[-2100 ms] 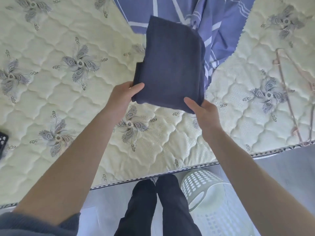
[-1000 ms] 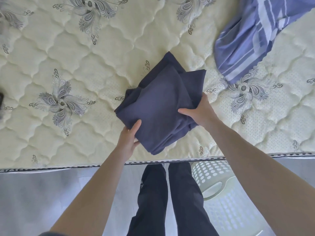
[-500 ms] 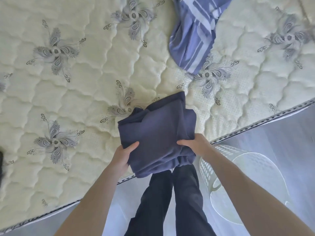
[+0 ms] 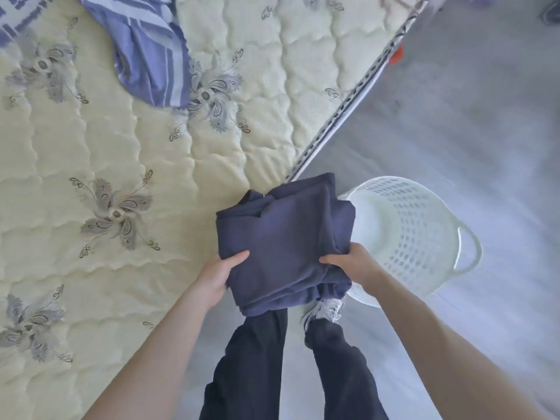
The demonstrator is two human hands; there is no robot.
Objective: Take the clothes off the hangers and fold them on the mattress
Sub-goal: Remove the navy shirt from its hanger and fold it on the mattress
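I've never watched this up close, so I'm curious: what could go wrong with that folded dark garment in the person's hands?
1. The left hand and right hand grip the folded navy garment only at its near edge. Loose layers sag under the right hand, so the fold may come apart.
2. It hangs past the mattress edge, by the white basket. A slip would likely drop it on the floor.

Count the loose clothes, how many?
2: a folded navy garment gripped by the left hand and right hand; a blue striped cloth on the mattress, top left. Others may be hidden.
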